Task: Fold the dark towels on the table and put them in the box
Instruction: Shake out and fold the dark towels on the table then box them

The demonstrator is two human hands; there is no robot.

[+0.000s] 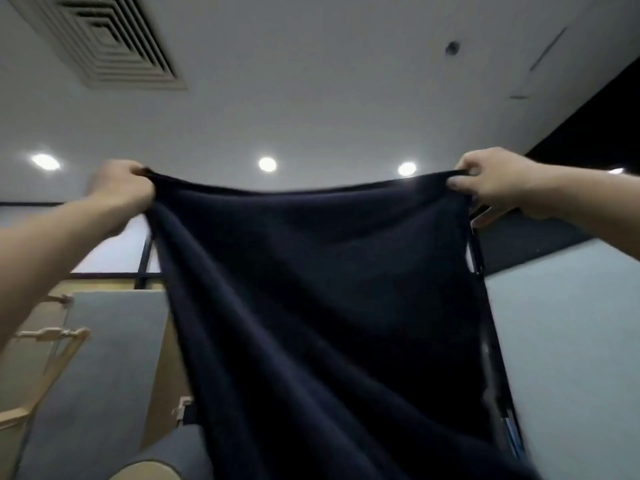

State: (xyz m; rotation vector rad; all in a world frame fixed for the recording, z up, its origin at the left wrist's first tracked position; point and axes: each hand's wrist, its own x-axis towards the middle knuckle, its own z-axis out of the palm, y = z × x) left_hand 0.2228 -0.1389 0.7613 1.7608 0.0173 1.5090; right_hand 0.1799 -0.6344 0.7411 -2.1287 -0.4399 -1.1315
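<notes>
**One towel, two hands, three lights**

One dark towel is in view. There are two hands, the left hand and the right hand. Overhead, three round ceiling lights show plainly, along with one square air vent and one small dark ceiling fixture.

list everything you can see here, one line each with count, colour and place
towel: one, dark navy, held up and spread across the centre, hanging down
ceiling vent: one, white, top left
ceiling lights: at least three, white, round, in a row just above the towel's top edge
grey panels: two, one lower left with wooden framing beside it, one on the right
left hand: one, grips the towel's top left corner
right hand: one, grips the towel's top right corner
</notes>
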